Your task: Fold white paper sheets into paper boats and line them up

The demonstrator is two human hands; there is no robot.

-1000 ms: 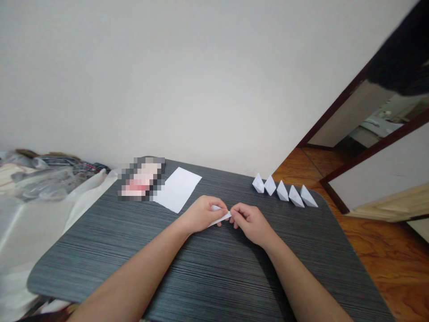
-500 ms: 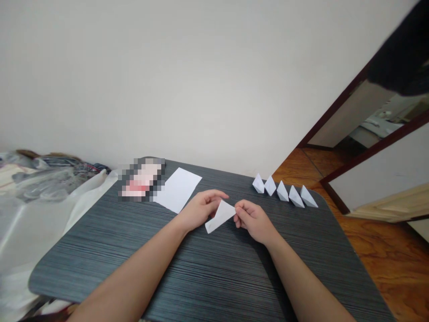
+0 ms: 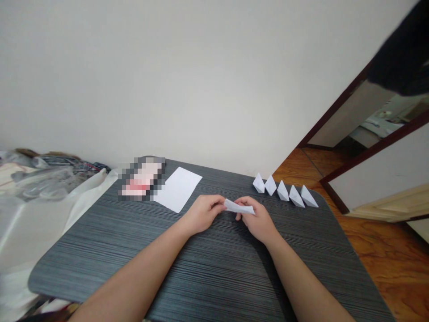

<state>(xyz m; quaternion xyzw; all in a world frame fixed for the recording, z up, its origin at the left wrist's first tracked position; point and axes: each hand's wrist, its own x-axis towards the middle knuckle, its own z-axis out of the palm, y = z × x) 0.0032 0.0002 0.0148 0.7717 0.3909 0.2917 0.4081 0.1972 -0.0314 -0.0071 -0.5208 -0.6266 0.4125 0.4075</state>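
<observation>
Pinching a small folded white paper (image 3: 238,207) from both ends — left hand (image 3: 201,213) closed on its left tip, right hand (image 3: 257,220) closed under its right part — the person holds it just above the dark striped table (image 3: 208,277), with five folded paper boats (image 3: 284,191) lined along the table's far right edge and a flat white sheet (image 3: 178,188) toward its far left.

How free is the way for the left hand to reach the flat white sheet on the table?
Probably yes: only bare table lies between the left hand and the flat white sheet. But it and the right hand pinch the folded paper, so it is occupied.
</observation>
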